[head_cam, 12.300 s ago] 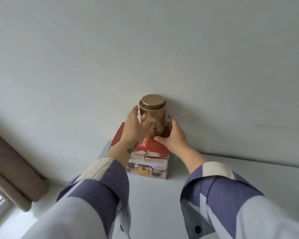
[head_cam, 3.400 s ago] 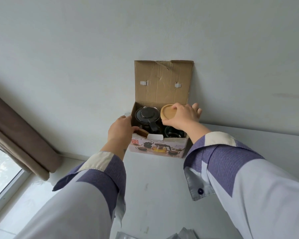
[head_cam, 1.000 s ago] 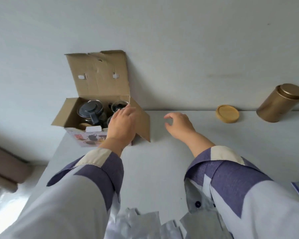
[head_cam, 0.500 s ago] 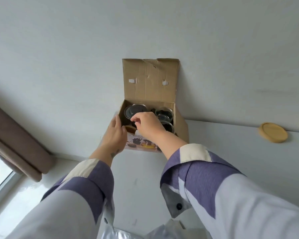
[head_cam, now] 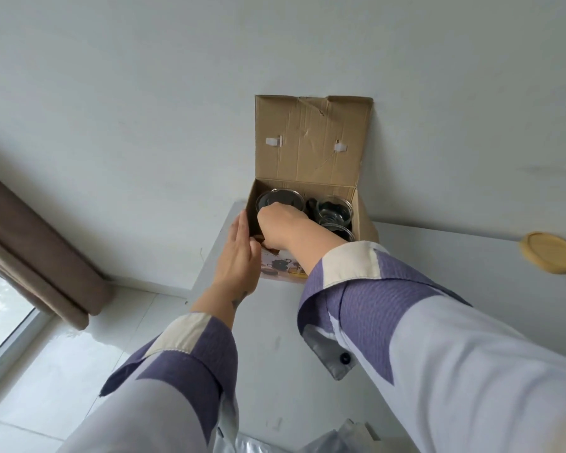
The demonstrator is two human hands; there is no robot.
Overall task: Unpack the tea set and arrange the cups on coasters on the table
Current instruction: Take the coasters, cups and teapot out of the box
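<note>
The white table (head_cam: 438,289) is shown with the opened cardboard box (head_cam: 311,148) at its far left corner, against the wall. Glass cups (head_cam: 335,210) and a lidded teapot (head_cam: 276,199) remain packed inside. One wooden coaster (head_cam: 550,252) is already laid near the far edge. The box side is steadied by the flat left hand (head_cam: 239,253); the right hand (head_cam: 280,228) is curled inside, its hold hidden. No cup is placed yet.

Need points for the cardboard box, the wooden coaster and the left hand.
cardboard box (head_cam: 311,148), head view, inside face of the raised lid.
wooden coaster (head_cam: 551,252), head view, centre of its top.
left hand (head_cam: 239,256), head view, back of the hand beside the box.
</note>
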